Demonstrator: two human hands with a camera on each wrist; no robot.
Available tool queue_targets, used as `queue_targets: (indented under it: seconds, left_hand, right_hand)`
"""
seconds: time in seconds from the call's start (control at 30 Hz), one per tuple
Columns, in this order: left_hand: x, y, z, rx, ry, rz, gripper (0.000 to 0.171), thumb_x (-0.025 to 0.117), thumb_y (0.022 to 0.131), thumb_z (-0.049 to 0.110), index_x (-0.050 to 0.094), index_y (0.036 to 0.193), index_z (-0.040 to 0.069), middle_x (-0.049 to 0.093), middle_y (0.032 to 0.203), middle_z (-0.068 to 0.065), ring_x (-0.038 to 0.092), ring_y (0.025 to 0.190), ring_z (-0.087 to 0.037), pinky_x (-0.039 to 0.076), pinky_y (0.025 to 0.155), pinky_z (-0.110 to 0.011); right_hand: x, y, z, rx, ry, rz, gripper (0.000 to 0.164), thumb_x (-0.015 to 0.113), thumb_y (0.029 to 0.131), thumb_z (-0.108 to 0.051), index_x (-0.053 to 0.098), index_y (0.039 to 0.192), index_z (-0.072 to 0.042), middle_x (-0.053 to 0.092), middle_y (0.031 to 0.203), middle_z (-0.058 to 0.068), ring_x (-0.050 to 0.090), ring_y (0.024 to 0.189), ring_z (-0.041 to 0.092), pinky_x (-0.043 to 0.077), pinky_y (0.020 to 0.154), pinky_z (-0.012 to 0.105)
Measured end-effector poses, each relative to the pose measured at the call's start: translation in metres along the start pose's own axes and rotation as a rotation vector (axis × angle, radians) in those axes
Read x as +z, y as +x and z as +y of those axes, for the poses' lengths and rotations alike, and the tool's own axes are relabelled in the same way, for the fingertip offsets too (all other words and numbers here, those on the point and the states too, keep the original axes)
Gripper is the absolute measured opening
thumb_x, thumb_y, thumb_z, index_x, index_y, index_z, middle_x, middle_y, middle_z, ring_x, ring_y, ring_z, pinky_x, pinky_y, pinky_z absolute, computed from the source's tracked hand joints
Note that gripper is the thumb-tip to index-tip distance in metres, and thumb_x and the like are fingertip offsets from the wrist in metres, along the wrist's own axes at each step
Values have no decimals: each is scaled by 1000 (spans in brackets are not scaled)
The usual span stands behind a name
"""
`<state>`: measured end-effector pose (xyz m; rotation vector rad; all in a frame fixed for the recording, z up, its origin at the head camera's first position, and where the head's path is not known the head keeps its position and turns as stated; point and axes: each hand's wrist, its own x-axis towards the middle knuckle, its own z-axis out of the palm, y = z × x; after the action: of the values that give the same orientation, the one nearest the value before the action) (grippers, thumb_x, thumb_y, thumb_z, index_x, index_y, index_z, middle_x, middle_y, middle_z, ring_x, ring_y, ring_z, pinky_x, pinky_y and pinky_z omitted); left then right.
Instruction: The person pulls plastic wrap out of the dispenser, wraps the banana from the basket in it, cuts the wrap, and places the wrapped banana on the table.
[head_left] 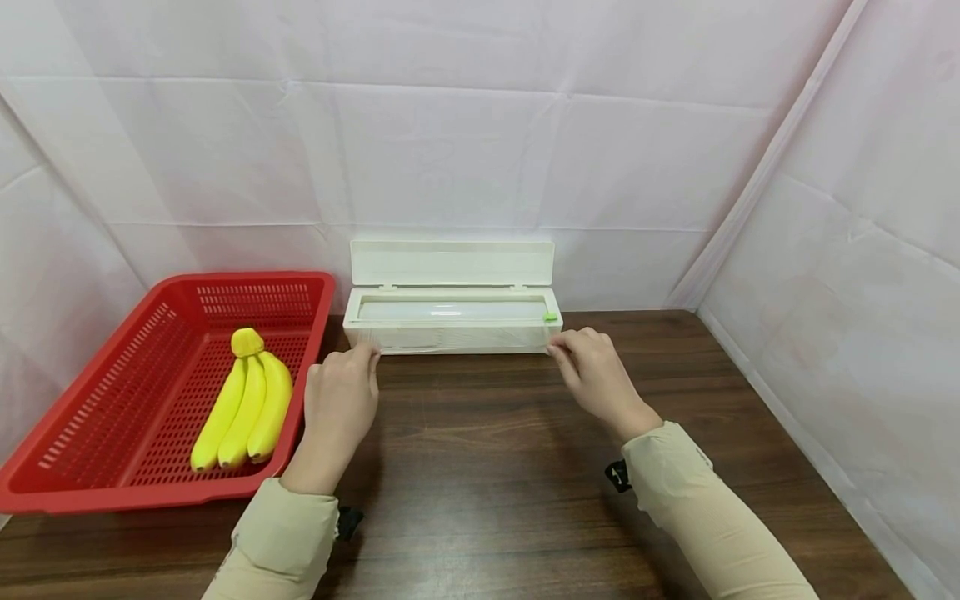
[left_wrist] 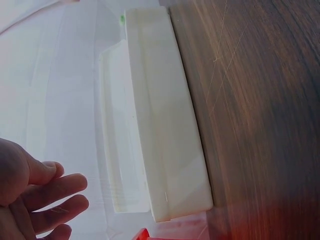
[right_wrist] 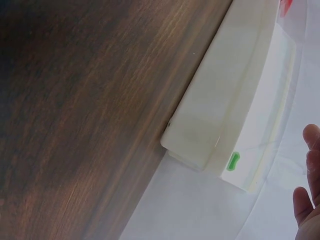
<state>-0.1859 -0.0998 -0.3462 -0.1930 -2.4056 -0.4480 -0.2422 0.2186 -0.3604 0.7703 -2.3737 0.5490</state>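
Note:
A white cling film dispenser point(head_left: 453, 293) stands against the back wall with its hinged lid point(head_left: 452, 263) raised. Inside lies a roll of film point(head_left: 450, 309), and a small green slider point(head_left: 550, 317) sits at the right end of its rail. A clear sheet of cling film point(head_left: 457, 340) spans the front of the box between both hands. My left hand point(head_left: 341, 396) pinches its left corner between thumb and forefinger, other fingers loosely bent in the left wrist view. At the right corner, my right hand point(head_left: 597, 379) pinches the film, with its fingertips near the box's right end.
Left of the dispenser is a red plastic basket point(head_left: 112, 502) holding a bunch of yellow bananas point(head_left: 255, 404). Dark wood tabletop point(head_left: 480, 483) extends in front of the box. White fabric walls point(head_left: 450, 158) enclose the back and sides.

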Motion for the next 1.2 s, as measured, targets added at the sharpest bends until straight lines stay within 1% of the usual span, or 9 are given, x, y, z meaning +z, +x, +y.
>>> queue_targets:
  seconds: [0.23, 0.53, 0.8, 1.0, 1.2]
  left_hand:
    - [-2, 0, 1, -5, 5, -28, 12, 66, 86, 12, 66, 91, 1, 65, 67, -16, 56, 57, -31, 45, 52, -38]
    - [-3, -2, 1, 6, 21, -37, 12, 68, 84, 11, 66, 89, 0, 66, 67, -15, 55, 56, -30, 44, 51, -35]
    - [-5, -3, 2, 8, 42, -53, 15, 67, 85, 14, 65, 84, -1, 62, 62, -14, 50, 51, -26, 41, 48, -32]
    - [-6, -4, 2, -1, 44, -56, 15, 67, 85, 14, 66, 87, -1, 64, 66, -15, 54, 54, -28, 44, 50, -35]
    - [-7, -5, 3, -8, 40, -55, 13, 67, 86, 13, 66, 87, 0, 65, 67, -15, 56, 57, -30, 44, 51, -37]
  right_hand:
    - [-1, -1, -1, 1, 2, -14, 11, 62, 90, -10, 66, 98, -4, 63, 77, 2, 51, 74, 17, 37, 73, 36]
    - [-3, -3, -2, 7, 0, -34, 11, 61, 91, -11, 66, 98, -4, 62, 76, 1, 51, 73, 17, 36, 74, 36]
    - [-4, -4, -4, 25, -1, -42, 11, 61, 91, -11, 66, 98, -4, 61, 74, 1, 50, 72, 16, 36, 73, 35]
    - [-4, -4, -5, 37, 5, -38, 11, 62, 90, -11, 66, 97, -4, 61, 75, 2, 50, 73, 16, 37, 74, 36]
    - [-4, -6, -6, 48, 15, -37, 11, 61, 91, -11, 66, 99, -4, 62, 76, 1, 50, 73, 15, 37, 76, 37]
